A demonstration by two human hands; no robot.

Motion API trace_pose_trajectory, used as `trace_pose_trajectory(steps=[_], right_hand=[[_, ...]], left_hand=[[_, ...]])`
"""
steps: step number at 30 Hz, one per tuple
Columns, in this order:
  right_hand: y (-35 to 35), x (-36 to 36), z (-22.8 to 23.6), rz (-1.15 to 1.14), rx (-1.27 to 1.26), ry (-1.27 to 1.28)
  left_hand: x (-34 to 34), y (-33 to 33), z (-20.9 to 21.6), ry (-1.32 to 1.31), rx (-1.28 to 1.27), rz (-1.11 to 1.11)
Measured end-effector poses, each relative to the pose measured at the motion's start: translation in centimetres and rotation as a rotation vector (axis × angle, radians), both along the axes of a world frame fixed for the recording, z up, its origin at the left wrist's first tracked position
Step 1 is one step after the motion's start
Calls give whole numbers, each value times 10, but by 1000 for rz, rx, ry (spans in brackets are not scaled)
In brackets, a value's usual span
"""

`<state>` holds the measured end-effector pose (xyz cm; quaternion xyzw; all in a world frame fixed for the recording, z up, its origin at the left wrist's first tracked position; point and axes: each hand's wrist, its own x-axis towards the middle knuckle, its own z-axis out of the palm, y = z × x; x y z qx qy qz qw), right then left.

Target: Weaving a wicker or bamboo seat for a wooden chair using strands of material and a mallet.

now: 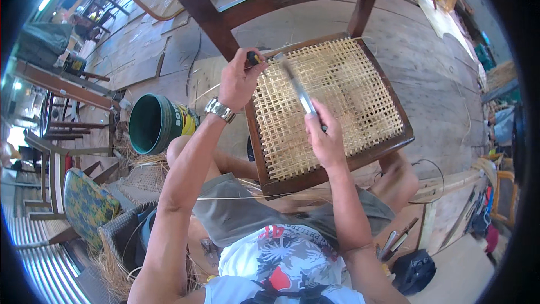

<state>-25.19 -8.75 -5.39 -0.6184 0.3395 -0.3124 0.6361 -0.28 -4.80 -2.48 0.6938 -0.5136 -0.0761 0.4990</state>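
Between bent knees (179, 147), the left hand (237, 81) grips a black-yellow handle (253, 58) at a woven cane seat's (343, 90) far-left corner; the right hand (326, 138) clasps a blurred metal tool (302, 94). Lettering marks the green bucket (170, 119).

A dark brown wooden chair (337, 79) stands with its backrest toward 12 o'clock and its front edge running from 7 to 4 o'clock. Its seat panel (343, 104) is woven of straw-coloured strands in an open lattice, the small square holes plainest near the borders. At the seat's 10 o'clock corner is a black-and-yellow handle (253, 58), partly hidden. A silvery metal tool (304, 100) slants over the weave toward 11 o'clock, its far end blurred.
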Motion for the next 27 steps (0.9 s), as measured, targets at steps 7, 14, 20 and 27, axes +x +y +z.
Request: trace_pose_trajectory(steps=[7, 14, 20, 27], right_hand=[[2, -20, 12, -67, 221, -133], [17, -46, 5, 92, 102, -14], [40, -77, -6, -17, 215, -64], [34, -67, 5, -8, 153, -59]], left_hand=[[-10, 6, 7, -22, -27, -1], [-13, 24, 4, 27, -68, 26], [-23, 39, 4, 59, -100, 27], [-28, 21, 10, -33, -36, 6]])
